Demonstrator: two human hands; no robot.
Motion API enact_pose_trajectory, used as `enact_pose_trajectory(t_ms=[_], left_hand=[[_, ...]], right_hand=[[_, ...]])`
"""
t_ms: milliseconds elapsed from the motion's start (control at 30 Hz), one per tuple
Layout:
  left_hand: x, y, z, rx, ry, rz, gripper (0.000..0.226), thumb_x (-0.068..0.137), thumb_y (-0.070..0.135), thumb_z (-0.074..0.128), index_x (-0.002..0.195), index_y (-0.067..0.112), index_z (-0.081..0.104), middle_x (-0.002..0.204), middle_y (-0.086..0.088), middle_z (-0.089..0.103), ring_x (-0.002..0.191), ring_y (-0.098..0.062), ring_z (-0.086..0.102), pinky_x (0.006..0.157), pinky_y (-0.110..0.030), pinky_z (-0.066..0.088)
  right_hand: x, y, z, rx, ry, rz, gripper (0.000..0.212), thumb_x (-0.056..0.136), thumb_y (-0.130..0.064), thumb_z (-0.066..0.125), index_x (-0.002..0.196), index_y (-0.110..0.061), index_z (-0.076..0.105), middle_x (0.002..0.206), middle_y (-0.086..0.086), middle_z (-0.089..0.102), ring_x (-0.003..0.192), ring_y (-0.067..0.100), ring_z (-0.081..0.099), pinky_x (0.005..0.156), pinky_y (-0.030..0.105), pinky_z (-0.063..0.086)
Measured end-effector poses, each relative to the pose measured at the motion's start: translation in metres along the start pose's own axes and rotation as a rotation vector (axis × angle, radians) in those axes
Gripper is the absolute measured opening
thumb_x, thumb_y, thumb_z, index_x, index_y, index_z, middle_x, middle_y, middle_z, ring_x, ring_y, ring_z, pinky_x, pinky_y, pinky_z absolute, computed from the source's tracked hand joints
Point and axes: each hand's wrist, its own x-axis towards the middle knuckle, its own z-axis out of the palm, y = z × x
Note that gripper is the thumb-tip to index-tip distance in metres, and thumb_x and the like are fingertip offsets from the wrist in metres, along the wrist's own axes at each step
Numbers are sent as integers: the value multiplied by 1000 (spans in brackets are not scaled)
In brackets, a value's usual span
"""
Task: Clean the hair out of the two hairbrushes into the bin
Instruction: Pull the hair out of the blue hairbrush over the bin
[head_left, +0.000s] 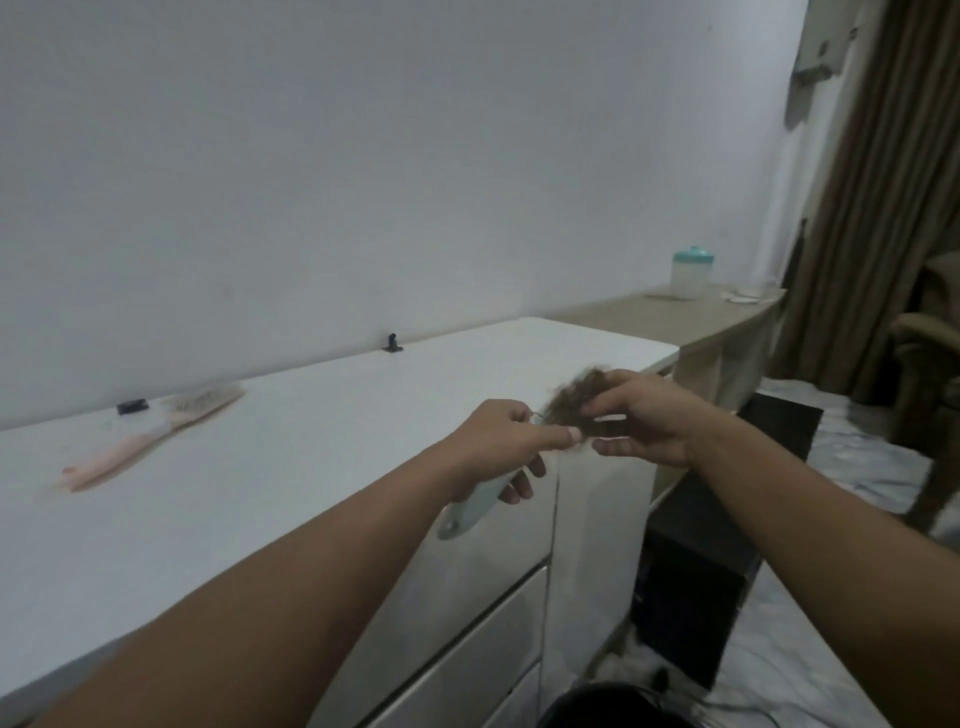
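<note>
Left hand (511, 436): curled round the handle of the pale blue hairbrush (470, 506), with the thumb stretched toward the hair; the brush head is hidden behind the hands, and only the handle is seen, slanting down toward 7 o'clock from the fist.
Right hand (641, 421): fingers bent and pinching the clump of brown hair (574, 397), which is held at the brush head, just at 2 o'clock from the left hand; the thumb lies below the clump.
Hair: a loose brown tuft is seen between the two hands, raised above the front right corner of the table (291, 467).
Pink hairbrush (156, 434): laid flat on the white table at 9 o'clock from the hands, well apart from them, bristles up, with light hair caught in them; the handle points toward 8 o'clock.
Small black item (132, 406): set on the table just at 11 o'clock from the pink brush's neck; what it is cannot be told.
Black clip-like piece (393, 343): placed at the table's back edge against the wall.
Bin (613, 706): a dark round rim is glimpsed at the bottom edge, at 6 o'clock from the hands, beside the drawers (467, 639); little of it is shown.
Teal-lidded container (691, 273): stood on the beige shelf (649, 312) at 1 o'clock, well beyond the table.
Curtain (872, 182): hung at the right edge.
</note>
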Motion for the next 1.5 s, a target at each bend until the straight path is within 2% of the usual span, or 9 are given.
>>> enact_pose_trajectory(t_ms=[300,533,633,767,867,1000,1200,1333,1500], left_hand=[[2,-51,85,55,52,-107,39,85,45,65,83,6,63,63,-11,61,36,-18,51,41,-21,40],[-9,-105,132,227,-35,-277,30,73,36,60,65,7,60,53,-12,61,37,-26,55,43,-24,44],[-16,-132,151,260,-77,-333,29,72,33,57,59,8,58,51,-12,61,37,-26,56,42,-24,45],[-24,-168,185,315,-172,-424,32,74,35,59,60,6,62,47,-9,60,36,-25,56,42,-25,47],[-29,-189,192,315,-200,-445,43,76,48,65,67,5,64,51,-9,61,36,-23,57,40,-23,45],[-36,-218,208,353,-262,-473,55,76,59,68,70,4,66,48,-6,61,33,-19,55,42,-24,46],[-46,-244,224,318,-235,-570,52,82,53,66,69,3,66,51,-8,62,33,-19,55,47,-25,48],[-47,-249,232,252,-215,-606,51,81,50,67,68,1,64,49,-10,60,33,-22,54,42,-25,46],[-52,-252,234,231,-209,-627,51,81,51,67,72,0,66,51,-10,61,34,-21,54,41,-24,44]], right_hand=[[-38,86,-46,82,70,46,45,82,13,64,121,-8,59,110,19,68,100,31,70,69,36,62],[-62,203,-40,49,256,36,38,80,16,66,113,-2,60,111,19,64,70,30,68,55,36,62],[-73,252,-41,-151,294,-6,43,79,6,70,119,-9,63,111,12,69,78,36,71,62,45,62],[-89,305,-41,-285,308,6,43,82,3,68,120,-17,66,111,6,66,81,27,71,55,31,60],[-93,323,-36,-387,355,-78,33,80,3,70,106,-17,74,98,2,73,77,18,71,65,35,61],[-101,343,-43,-469,341,-24,16,81,1,71,88,-10,79,72,-4,71,62,1,65,67,14,54],[-100,363,-67,-343,448,168,15,82,-1,70,90,-12,76,76,1,72,72,15,70,81,34,58],[-107,364,-63,-229,318,248,27,83,1,67,100,-18,71,97,5,72,83,25,71,78,43,60],[-119,369,-53,-206,78,206,53,80,-4,72,127,-27,61,115,-6,61,96,14,65,66,29,61]])
